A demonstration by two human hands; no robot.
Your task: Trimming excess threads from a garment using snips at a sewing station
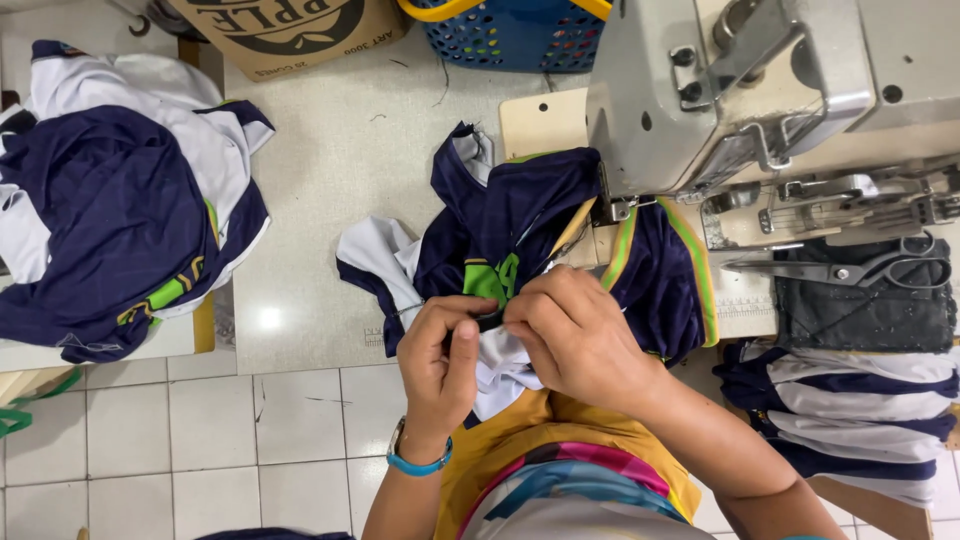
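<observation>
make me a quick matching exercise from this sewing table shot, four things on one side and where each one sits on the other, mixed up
Things:
1. scissors
2. blue basket
3. cardboard box
4. pile of navy and white garments

Places:
A. top edge, left of the sewing machine
B. far left, on a side surface
C. on a dark cloth at the right, below the machine's arm
D. top edge, left of the basket

Pairs: 1-C, 2-A, 3-D, 4-B

Both the left hand and the right hand pinch the navy garment in front of the machine.
</observation>
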